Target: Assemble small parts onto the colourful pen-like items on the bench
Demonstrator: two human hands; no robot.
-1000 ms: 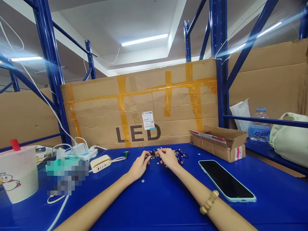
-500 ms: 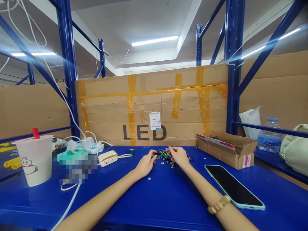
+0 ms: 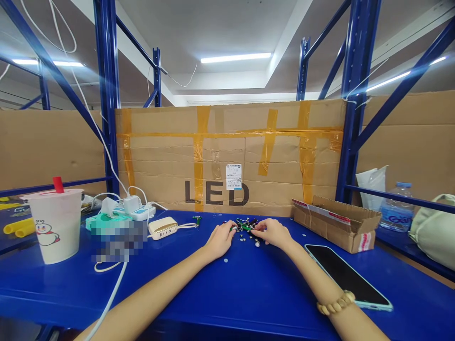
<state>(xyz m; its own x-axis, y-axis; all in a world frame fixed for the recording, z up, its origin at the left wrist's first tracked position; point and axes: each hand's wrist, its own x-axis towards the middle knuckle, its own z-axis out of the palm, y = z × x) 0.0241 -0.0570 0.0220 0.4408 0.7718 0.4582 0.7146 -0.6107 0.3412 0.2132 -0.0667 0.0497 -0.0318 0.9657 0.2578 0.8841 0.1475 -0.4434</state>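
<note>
A small heap of tiny coloured parts (image 3: 246,224), green, dark and silver, lies far out on the blue shelf top (image 3: 227,289). My left hand (image 3: 221,240) rests at its left edge, fingers curled and pinching a small green piece. My right hand (image 3: 274,232) sits at the heap's right side, fingers bent over the parts; what they hold is too small to name. Small round silver discs (image 3: 225,260) lie loose near both hands. A beaded bracelet (image 3: 336,303) is on my right wrist.
A phone (image 3: 346,277) lies face up at the right, an open cardboard box (image 3: 336,223) behind it. A gold power bank (image 3: 163,228), a power strip with white cables (image 3: 137,211) and a lidded cup (image 3: 57,225) stand at the left. A taped "LED" carton (image 3: 227,156) walls the back.
The camera has tilted and shifted, so the whole scene sits further right and lower. Both hands stay at the heap, the right hand drawn slightly nearer to me.
</note>
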